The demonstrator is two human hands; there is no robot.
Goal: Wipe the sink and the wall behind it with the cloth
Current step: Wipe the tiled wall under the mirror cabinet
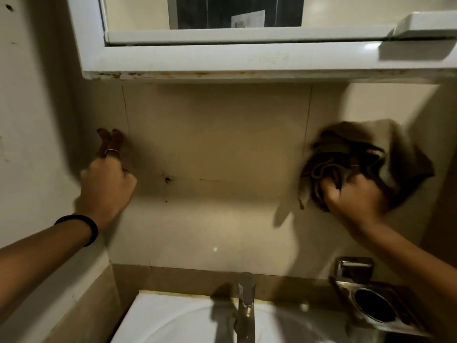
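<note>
Your right hand squeezes the bunched cloth flat on the wall above the sink. It has no clear long side. Your left hand touches the wall, two fingers out.

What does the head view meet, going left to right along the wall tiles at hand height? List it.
Left hand with silver ring, fingers on the beige wall → small dark hole → right hand gripping the bunched brown cloth.
</note>
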